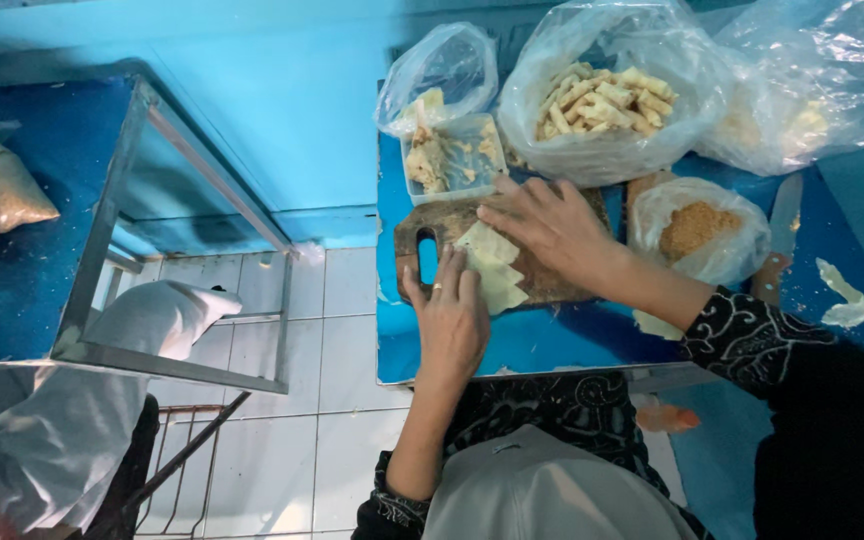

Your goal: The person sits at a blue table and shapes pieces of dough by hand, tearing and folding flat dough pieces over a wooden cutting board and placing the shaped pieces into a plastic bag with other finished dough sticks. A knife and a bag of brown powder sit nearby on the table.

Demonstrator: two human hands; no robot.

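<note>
Two bare hands meet over a pale, thin wrapper sheet that lies on a brown wooden cutting board in the centre of the frame, on a blue table. The left hand comes up from the lower centre, palm down, fingers straight and close together, their tips resting on the sheet's left edge; a ring shows on one finger. The right hand reaches in from the right of the frame, fingers spread a little and flat, pressing on the sheet's upper right part. Neither hand grips anything; both lie open on the sheet. The sheet sits directly under and between the fingertips, its long axis running from upper left to lower right, roughly across the left hand's fingers, and its lower corner overhangs the board's near edge. Both hands touch it, so neither is clearly nearer. Above the board, a clear plastic tub holds pale scraps of what looks like the same dough, with a small clear bag just behind it. A large clear bag at the top centre holds many pale rolled sticks. Right of the board, a smaller bag holds brown crumbs. A knife lies just beyond it, near the right of the frame.
</note>
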